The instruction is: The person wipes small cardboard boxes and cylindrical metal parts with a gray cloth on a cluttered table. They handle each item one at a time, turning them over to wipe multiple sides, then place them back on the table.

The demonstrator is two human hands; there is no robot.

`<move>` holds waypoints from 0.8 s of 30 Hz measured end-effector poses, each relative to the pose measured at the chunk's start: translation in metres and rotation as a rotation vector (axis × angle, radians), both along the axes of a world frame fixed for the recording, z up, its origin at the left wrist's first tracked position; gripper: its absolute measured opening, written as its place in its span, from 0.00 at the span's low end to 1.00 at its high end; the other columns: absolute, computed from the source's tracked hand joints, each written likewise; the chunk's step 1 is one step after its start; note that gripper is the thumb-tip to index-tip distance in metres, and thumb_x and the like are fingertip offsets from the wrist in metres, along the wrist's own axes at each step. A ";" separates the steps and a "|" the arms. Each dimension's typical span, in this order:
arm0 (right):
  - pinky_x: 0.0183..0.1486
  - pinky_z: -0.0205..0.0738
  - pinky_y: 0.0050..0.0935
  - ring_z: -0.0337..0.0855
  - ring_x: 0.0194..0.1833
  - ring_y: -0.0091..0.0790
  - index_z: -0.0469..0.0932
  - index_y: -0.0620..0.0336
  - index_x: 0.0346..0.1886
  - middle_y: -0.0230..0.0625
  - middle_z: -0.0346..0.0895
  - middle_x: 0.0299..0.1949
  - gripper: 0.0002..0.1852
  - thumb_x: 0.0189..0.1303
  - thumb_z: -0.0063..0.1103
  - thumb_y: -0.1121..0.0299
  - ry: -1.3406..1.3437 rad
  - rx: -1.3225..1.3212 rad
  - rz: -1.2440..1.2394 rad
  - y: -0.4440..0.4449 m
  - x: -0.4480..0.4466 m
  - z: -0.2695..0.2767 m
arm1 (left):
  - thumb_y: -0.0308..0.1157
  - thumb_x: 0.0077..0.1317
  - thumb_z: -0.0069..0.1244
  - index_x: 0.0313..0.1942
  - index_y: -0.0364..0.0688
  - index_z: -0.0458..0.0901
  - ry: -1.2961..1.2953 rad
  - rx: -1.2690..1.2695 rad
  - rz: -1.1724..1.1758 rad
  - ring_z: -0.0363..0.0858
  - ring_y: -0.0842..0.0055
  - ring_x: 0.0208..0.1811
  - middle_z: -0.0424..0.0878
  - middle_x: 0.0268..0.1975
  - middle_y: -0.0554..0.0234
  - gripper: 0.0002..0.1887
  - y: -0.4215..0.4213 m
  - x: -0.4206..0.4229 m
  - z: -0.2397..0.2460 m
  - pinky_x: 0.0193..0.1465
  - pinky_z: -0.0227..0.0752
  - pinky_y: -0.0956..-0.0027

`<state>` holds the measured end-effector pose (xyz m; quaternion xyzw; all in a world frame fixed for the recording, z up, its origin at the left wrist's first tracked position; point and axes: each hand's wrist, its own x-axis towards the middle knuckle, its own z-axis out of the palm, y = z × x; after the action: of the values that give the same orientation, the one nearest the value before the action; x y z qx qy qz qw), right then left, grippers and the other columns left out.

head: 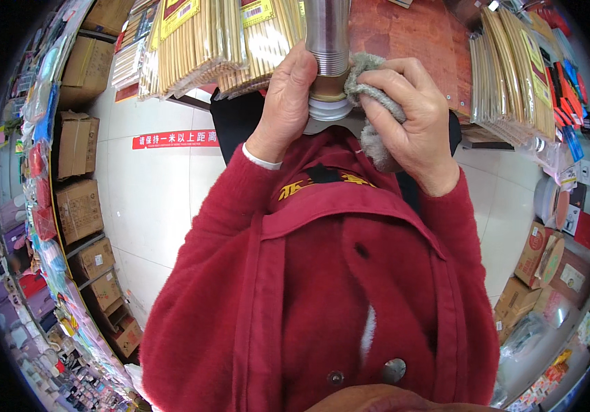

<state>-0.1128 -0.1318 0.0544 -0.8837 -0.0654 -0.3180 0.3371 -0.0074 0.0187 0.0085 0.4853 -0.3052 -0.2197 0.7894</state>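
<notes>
A shiny metal cylinder (328, 31), much like a steel flask, is held upright in the view before my chest. Ridged rings (329, 64) circle its lower part, with a brownish band and a whitish round end (329, 110) nearest me. My left hand (288, 103) wraps the cylinder's left side, thumb along the rings. In my right hand (413, 116) is a bunched grey cloth (377, 98), whose upper fold touches or nearly touches the cylinder's right side. Part of the cloth hangs below the fingers. The cylinder's far end runs out of the frame.
Plastic-wrapped packs of wooden chopsticks (191, 49) lie at the table's left, more packs (514, 72) at its right. Between them shows the reddish wooden tabletop (403, 31). Cardboard boxes (77, 211) line the left shelf. A red floor strip (176, 139) bears writing.
</notes>
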 end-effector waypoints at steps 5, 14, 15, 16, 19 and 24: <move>0.39 0.76 0.33 0.82 0.37 0.40 0.84 0.59 0.39 0.40 0.77 0.37 0.11 0.49 0.67 0.75 -0.030 -0.081 0.029 0.011 0.001 0.006 | 0.57 0.74 0.40 0.66 0.34 0.66 -0.053 0.034 0.066 0.77 0.79 0.51 0.79 0.55 0.58 0.35 0.001 -0.004 -0.001 0.55 0.72 0.73; 0.38 0.77 0.36 0.81 0.36 0.40 0.85 0.52 0.34 0.36 0.78 0.35 0.10 0.46 0.66 0.68 0.014 -0.003 -0.001 0.017 -0.001 -0.007 | 0.54 0.76 0.38 0.65 0.34 0.69 0.015 0.045 -0.023 0.78 0.79 0.53 0.77 0.61 0.58 0.32 0.000 -0.004 -0.008 0.58 0.72 0.72; 0.39 0.77 0.36 0.81 0.36 0.40 0.85 0.52 0.35 0.36 0.78 0.35 0.10 0.46 0.66 0.68 0.027 0.006 0.002 0.015 -0.002 -0.009 | 0.55 0.75 0.38 0.65 0.34 0.69 0.042 0.041 -0.018 0.79 0.79 0.52 0.78 0.60 0.58 0.33 0.001 -0.004 -0.009 0.57 0.73 0.72; 0.39 0.77 0.36 0.81 0.36 0.41 0.86 0.52 0.35 0.37 0.78 0.35 0.10 0.46 0.66 0.68 0.036 0.019 0.005 0.011 -0.003 -0.012 | 0.56 0.75 0.38 0.65 0.33 0.69 0.068 0.036 -0.014 0.79 0.79 0.51 0.79 0.58 0.58 0.34 0.001 -0.004 -0.010 0.56 0.73 0.72; 0.40 0.76 0.34 0.81 0.37 0.40 0.86 0.55 0.37 0.37 0.78 0.35 0.09 0.49 0.65 0.70 0.079 0.028 -0.031 -0.006 0.001 -0.022 | 0.54 0.76 0.37 0.63 0.34 0.71 0.310 -0.099 -0.141 0.82 0.75 0.50 0.82 0.51 0.57 0.32 0.001 -0.001 -0.011 0.55 0.76 0.70; 0.45 0.73 0.26 0.80 0.40 0.28 0.84 0.65 0.42 0.35 0.79 0.39 0.08 0.60 0.60 0.77 0.165 0.471 -0.094 -0.023 0.005 -0.034 | 0.65 0.71 0.34 0.69 0.33 0.59 0.242 -0.141 -0.271 0.81 0.71 0.46 0.82 0.44 0.56 0.44 0.004 0.004 -0.005 0.52 0.75 0.68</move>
<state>-0.1077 -0.1547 0.0200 -0.8059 0.0792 -0.2666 0.5226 -0.0036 0.0231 0.0034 0.3535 -0.2852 -0.3585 0.8156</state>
